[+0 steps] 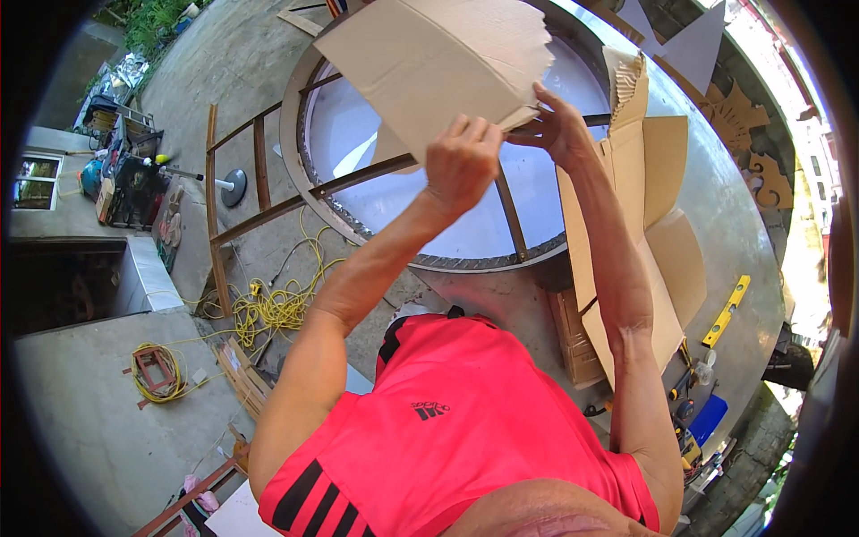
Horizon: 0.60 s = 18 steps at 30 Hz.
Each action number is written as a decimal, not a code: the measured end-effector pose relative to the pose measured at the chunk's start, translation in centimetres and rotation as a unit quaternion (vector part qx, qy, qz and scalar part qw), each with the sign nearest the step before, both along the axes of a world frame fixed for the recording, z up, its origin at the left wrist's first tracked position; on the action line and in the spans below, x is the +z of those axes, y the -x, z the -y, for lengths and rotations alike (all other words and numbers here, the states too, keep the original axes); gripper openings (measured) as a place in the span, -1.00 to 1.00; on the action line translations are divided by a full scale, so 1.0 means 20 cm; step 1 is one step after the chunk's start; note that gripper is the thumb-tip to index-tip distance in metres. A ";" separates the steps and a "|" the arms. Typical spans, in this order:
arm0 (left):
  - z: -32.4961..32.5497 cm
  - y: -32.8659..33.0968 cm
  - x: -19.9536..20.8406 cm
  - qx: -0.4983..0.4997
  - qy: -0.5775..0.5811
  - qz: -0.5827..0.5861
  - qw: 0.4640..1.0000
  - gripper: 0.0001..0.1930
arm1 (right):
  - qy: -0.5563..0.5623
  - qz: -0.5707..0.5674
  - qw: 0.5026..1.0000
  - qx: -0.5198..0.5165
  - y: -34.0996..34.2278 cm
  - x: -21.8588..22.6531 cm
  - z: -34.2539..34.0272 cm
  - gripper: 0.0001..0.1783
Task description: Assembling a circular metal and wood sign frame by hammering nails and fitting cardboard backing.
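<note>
The far end of the cardboard [420,76] is cut off by the top of the view, and the thumb of the left hand [463,163] is hidden. The torn edge is turned rightward; the long axis cannot be told. Held over the round frame [293,134], the sheet is gripped there and pinched at its right corner by the right hand [562,134].

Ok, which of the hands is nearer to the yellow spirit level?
Right. The right hand holds the cardboard sheet, above and left of the spirit level in the view; the left hand holds that sheet farther left, so farther away.
</note>
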State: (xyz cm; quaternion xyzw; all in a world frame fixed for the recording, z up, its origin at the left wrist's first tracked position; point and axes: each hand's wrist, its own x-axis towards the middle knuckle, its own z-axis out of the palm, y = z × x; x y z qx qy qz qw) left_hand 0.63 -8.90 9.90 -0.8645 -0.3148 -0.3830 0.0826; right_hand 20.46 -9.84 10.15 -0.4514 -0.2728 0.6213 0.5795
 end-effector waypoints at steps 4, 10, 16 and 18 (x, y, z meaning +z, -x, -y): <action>0.04 -0.23 0.01 -0.024 0.063 0.052 0.996 -0.91 | -0.027 0.019 0.995 -0.089 0.00 -0.07 -0.02 -0.54; -0.13 -0.25 0.02 -0.153 0.231 0.212 0.937 -0.82 | -0.010 0.169 0.970 -0.175 -0.68 0.23 0.01 -0.46; -0.72 0.00 -0.24 -0.049 0.592 0.342 0.728 -0.76 | 0.038 0.394 0.909 -0.127 -1.62 0.82 0.15 -0.38; -0.87 0.00 -0.36 -0.023 0.617 0.304 0.726 -0.66 | 0.109 0.463 0.877 -0.070 -1.87 1.00 0.16 -0.29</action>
